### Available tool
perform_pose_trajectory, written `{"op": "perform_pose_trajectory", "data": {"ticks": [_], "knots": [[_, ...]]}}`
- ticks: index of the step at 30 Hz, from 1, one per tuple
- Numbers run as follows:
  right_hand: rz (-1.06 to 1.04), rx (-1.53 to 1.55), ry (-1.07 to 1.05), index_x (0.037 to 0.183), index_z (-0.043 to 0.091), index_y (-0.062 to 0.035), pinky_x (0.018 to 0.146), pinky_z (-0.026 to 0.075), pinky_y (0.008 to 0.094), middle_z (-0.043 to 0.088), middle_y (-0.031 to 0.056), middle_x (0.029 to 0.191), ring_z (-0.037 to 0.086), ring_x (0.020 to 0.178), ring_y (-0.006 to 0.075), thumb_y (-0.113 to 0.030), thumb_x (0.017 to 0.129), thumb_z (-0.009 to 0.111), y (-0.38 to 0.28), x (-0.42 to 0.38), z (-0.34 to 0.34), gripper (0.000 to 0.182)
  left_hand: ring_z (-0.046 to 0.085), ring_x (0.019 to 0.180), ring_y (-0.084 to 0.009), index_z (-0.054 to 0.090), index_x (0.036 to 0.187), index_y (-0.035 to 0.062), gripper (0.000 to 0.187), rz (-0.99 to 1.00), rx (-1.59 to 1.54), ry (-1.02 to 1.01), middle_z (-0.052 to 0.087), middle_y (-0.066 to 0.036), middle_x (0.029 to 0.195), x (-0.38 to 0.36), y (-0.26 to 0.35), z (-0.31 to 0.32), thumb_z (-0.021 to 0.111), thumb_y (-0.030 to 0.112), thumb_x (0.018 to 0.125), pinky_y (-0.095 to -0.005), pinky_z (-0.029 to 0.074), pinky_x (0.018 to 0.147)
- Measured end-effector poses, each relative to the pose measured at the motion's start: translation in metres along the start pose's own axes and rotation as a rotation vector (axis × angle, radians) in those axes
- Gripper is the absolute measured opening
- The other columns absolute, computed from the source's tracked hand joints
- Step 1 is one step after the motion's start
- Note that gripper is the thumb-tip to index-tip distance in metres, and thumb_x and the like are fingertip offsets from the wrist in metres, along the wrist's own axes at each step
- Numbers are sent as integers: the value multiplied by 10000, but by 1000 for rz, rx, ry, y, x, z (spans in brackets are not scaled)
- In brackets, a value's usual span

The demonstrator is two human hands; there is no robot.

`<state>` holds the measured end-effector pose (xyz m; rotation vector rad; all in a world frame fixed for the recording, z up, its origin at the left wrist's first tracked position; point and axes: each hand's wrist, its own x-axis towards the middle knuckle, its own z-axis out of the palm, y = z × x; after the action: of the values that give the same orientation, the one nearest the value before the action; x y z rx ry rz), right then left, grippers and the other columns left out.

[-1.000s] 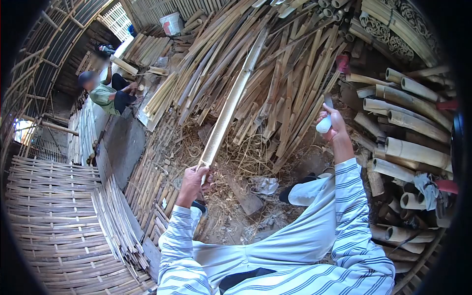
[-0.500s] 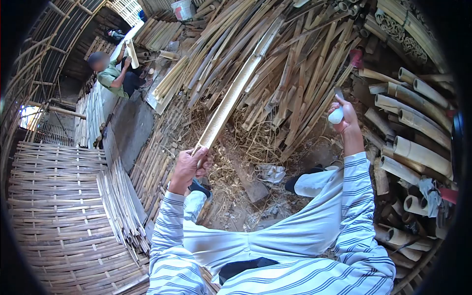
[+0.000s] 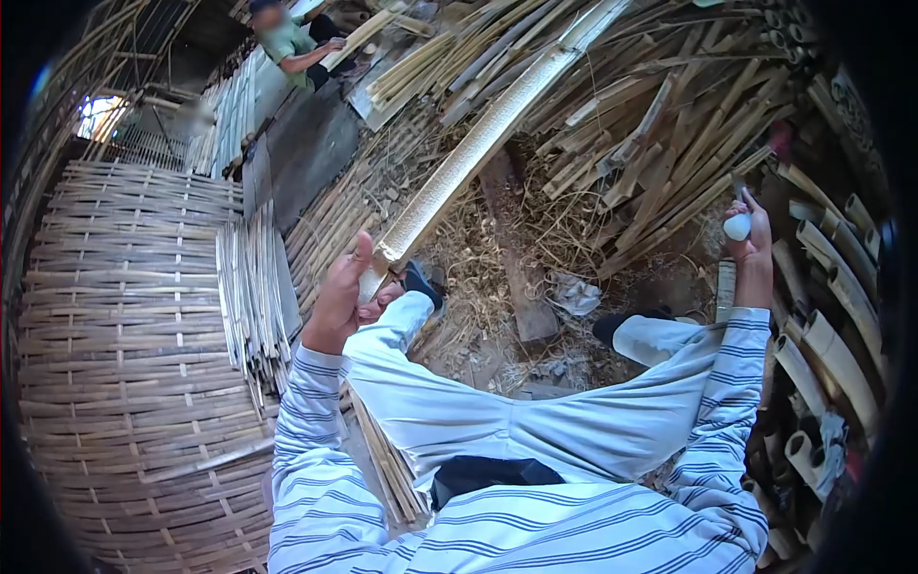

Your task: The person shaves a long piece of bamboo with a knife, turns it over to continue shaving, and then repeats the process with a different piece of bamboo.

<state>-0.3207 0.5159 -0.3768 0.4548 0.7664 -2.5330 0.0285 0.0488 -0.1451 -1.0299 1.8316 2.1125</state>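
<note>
My left hand (image 3: 346,295) is closed around the near end of a long split bamboo strip (image 3: 478,161), its thumb pointing up along the edge. The strip slopes up and away to the right, with its pale, rough inner face and a node near each end showing. Off to the right, my right hand (image 3: 753,239) grips a knife (image 3: 737,184) by its handle, apart from the strip. A rounded whitish handle end bulges from the fist, and the short blade points upward.
A wooden block (image 3: 516,258) lies among shavings between my feet. Split bamboo (image 3: 660,143) is heaped ahead, and cut bamboo tubes (image 3: 832,325) are stacked at right. A woven bamboo mat (image 3: 134,364) spreads at left. Another person (image 3: 292,48) sits at the far upper left, holding bamboo.
My view has swung left and down. The bamboo strip has rolled so its inner face shows wider, and my left thumb has lifted. The knife stays in my right hand.
</note>
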Motion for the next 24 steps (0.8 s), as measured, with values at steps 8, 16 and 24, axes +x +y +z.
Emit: {"op": "perform_pose_trajectory", "data": {"ticks": [8, 16, 24], "knots": [[17, -15, 48, 898, 418, -86, 505, 500, 260, 466, -1, 602, 487, 507, 93, -148, 945, 505, 17, -1, 1, 116, 368, 354, -35, 556, 811, 11, 342, -6, 153, 255, 488, -37, 553, -58, 6, -39, 657, 336, 849, -157, 246, 296], [-3, -70, 74, 889, 408, -87, 520, 453, 240, 456, -19, 618, 472, 529, 72, -136, 938, 517, 34, -18, 23, 130, 319, 305, -36, 553, 760, -24, 443, -88, 519, 487, 446, -36, 481, -156, 69, -66, 620, 401, 866, -176, 223, 273], [43, -116, 109, 818, 434, -95, 496, 461, 228, 459, -23, 608, 464, 506, 69, -160, 937, 527, 42, -19, 31, 164, 362, 325, -62, 494, 799, -14, 418, 3, 597, 662, 432, -49, 503, -240, 116, -108, 659, 367, 849, -186, 228, 263]]}}
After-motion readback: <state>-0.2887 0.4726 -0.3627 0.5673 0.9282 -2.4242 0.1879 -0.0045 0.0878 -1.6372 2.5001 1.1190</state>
